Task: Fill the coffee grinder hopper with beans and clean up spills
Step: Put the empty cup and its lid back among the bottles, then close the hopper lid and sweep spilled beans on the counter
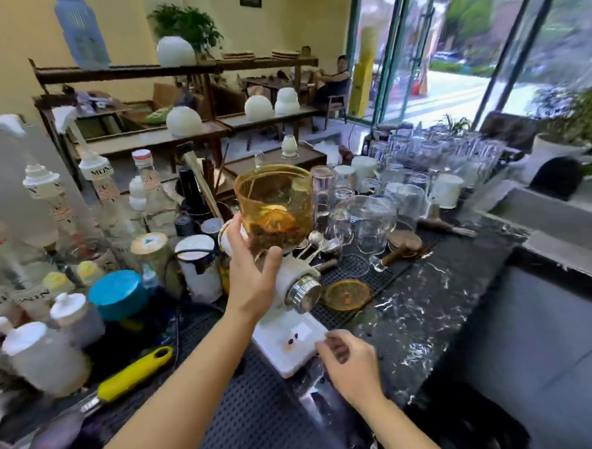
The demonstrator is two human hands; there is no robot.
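Note:
A white coffee grinder stands on the dark counter with an amber see-through hopper on top. Dark beans lie in the hopper's lower part, and its top has no lid. My left hand wraps around the grinder's neck just under the hopper. The amber lid lies flat on the black drip mat to the right. A few loose beans rest on the grinder's white base. My right hand hovers at the base's right edge with fingers curled, pinched on something small and dark, seemingly beans.
Syrup bottles, squeeze bottles and a teal-lidded jar crowd the left. Glass jugs and cups stand behind the grinder. A yellow-handled tool lies on the mat at front left. The marble counter runs right toward a sink area.

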